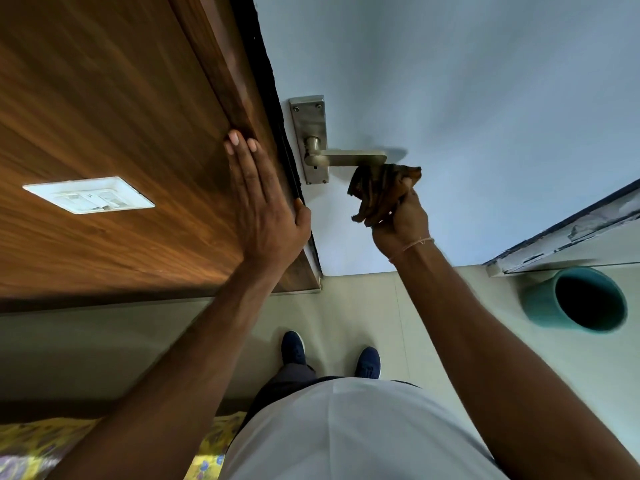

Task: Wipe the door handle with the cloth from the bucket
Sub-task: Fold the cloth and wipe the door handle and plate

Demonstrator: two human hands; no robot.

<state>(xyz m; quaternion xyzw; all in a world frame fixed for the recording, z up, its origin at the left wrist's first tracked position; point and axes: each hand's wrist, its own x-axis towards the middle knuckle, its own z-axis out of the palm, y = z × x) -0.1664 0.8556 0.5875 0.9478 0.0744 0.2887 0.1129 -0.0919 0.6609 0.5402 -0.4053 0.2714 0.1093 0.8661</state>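
Observation:
A metal lever door handle [349,158] on its steel backplate [309,129] is fixed to a pale blue door [467,98]. My right hand [401,223] is closed around a bunched brown cloth [379,190], whose top touches the underside of the lever's free end. My left hand [263,202] lies flat with fingers spread on the wooden frame [221,64] beside the door edge, thumb hooked over the edge. A teal bucket [575,299] stands on the floor at the right; its inside looks dark.
A white switch plate [88,195] sits on the wooden panel at the left. My two blue shoes [294,348] stand on pale floor tiles below the door. A yellow patterned fabric [34,448] lies at the bottom left. A worn painted sill [568,233] runs above the bucket.

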